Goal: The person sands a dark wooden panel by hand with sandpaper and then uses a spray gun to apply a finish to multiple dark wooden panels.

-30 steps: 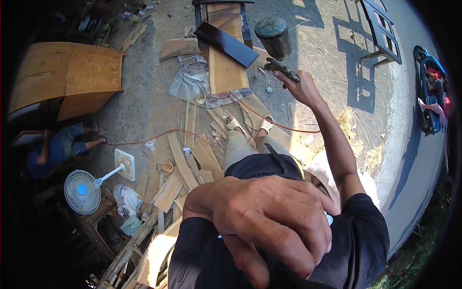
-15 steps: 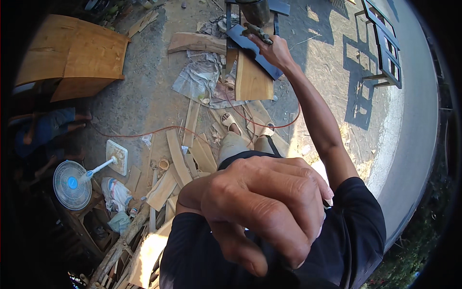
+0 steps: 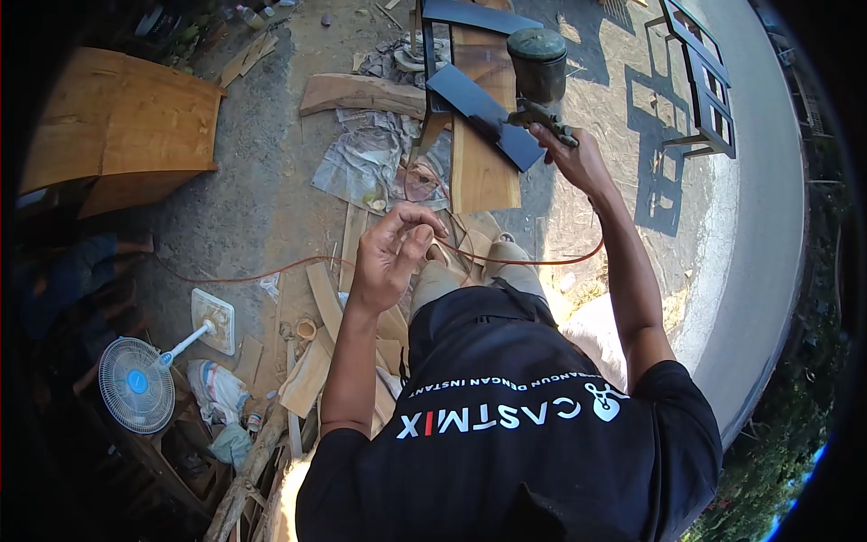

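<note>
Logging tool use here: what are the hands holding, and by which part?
The right hand grips a spray gun by its handle, below the cup. The left hand holds nothing.

The left hand (image 3: 390, 255) has dropped away from the camera, fingers curled.

harsh sunlight, hard shadows, fisheye-bent edges

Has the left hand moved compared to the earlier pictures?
Yes. The left hand has gone from close under the camera out and down, toward the wood scraps on the ground.
</note>
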`<state>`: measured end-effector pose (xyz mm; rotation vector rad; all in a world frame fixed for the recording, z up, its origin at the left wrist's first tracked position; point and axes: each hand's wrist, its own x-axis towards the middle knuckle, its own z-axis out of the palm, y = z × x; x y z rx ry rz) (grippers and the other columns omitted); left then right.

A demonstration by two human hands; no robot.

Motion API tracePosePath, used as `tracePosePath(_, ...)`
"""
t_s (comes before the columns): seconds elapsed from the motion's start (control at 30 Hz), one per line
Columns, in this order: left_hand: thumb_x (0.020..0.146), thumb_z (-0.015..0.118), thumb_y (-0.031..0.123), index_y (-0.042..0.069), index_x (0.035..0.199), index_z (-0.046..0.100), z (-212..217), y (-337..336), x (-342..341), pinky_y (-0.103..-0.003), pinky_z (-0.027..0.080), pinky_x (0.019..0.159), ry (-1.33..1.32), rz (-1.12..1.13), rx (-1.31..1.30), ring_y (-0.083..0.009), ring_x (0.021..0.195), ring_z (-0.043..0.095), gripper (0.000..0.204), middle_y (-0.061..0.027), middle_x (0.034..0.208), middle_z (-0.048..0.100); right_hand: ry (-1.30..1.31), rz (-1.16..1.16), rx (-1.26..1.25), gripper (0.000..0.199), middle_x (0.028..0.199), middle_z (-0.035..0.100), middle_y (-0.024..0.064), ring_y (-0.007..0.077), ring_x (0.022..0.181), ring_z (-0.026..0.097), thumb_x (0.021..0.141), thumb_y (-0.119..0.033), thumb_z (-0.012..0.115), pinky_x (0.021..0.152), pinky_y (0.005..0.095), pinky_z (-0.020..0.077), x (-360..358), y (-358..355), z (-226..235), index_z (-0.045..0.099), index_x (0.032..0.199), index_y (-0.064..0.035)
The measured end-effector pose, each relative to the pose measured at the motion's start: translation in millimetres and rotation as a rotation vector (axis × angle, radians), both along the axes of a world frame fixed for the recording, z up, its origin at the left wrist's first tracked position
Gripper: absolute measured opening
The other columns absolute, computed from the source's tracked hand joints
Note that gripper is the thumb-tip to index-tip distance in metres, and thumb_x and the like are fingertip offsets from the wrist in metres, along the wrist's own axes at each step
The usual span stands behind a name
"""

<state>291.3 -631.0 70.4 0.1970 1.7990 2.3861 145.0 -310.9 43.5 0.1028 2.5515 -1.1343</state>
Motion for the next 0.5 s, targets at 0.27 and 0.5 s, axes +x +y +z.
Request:
tracePosePath(0.27, 0.108, 0.058, 0.015, 0.0, 0.109, 0.065, -79, 27, -31, -0.029, 0.052, 0.092, -0.14, 0.171, -0.232, -0.0103, 0.096, 0.064, 0.016, -0.0031, 0.1, 0.068, 0.04, 0.151, 0.021, 0.059, 0.069, 0.07, 0.0076, 0.014, 0.068, 0.066, 0.098, -0.058, 0.068, 0.063, 0.0345, 0.0496, -30, 35, -18, 0.076, 0.089, -0.0002)
tracePosePath(0.5, 0.108, 0.06, 0.018, 0.001, 0.112, 0.067, -116, 133, -25, -0.029, 0.051, 0.09, -0.295, 0.351, -0.336, -0.0109, 0.097, 0.065, 0.018, -0.0035, 0.102, 0.07, 0.083, 0.302, -0.172, 0.057, 0.072, 0.072, 0.0082, 0.0159, 0.071, 0.067, 0.099, -0.056, 0.068, 0.067, 0.0362, 0.051, -122, 58, -24, 0.078, 0.097, -0.0002)
